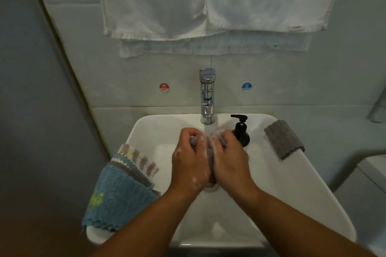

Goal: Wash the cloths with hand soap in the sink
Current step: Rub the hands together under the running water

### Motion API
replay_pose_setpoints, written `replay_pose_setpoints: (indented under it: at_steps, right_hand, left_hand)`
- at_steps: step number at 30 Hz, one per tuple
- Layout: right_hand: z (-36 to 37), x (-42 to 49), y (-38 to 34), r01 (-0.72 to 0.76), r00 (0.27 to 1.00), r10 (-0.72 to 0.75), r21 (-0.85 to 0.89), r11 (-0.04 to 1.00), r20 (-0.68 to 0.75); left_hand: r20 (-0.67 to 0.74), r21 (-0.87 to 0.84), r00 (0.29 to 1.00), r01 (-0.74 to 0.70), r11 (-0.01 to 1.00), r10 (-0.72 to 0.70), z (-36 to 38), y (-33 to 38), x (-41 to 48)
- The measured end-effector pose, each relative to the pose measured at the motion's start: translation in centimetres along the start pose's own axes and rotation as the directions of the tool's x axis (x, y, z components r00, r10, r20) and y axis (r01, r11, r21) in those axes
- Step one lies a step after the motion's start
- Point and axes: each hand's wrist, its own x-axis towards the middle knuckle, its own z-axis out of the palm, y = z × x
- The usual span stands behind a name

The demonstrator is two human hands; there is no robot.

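Over the white sink [282, 190], my left hand [189, 162] and my right hand [229, 162] both grip a bunched pinkish cloth [211, 156] between them, just below the chrome tap [207, 98]. Soap foam streaks my fingers and the cloth. Most of the cloth is hidden by my hands. A black pump bottle of hand soap [241, 129] stands on the sink's back rim, right beside my right hand. A blue cloth with a striped one on top [123, 188] hangs over the sink's left rim. On the right rim lies a folded grey cloth [284, 139].
White towels [208, 6] hang on the tiled wall above the tap. A red hot sticker [164, 87] and a blue cold sticker [246, 87] flank the tap. A grey wall runs along the left; a white fixture edge [371, 169] shows at far right.
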Motion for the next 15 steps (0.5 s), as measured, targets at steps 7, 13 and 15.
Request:
replay_pose_setpoints:
  at_steps: [7,13,15]
  right_hand:
    - [-0.2,1.3,-0.9,0.14,0.988,-0.146,-0.1,0.985,-0.044]
    - [0.9,-1.4,-0.3,0.101,0.988,-0.083,-0.132,0.986,0.13]
    - [0.7,-1.2,-1.0,0.187,0.978,-0.175,-0.1,0.977,0.114]
  left_hand:
    - [0.148,-0.061,0.98,0.145,0.988,-0.135,0.5,0.3,-1.5]
    - [0.038,0.053,0.998,0.039,0.998,-0.041,-0.3,-0.4,1.0]
    - [0.049,0.011,0.993,0.104,0.995,-0.104,-0.1,-0.7,0.6]
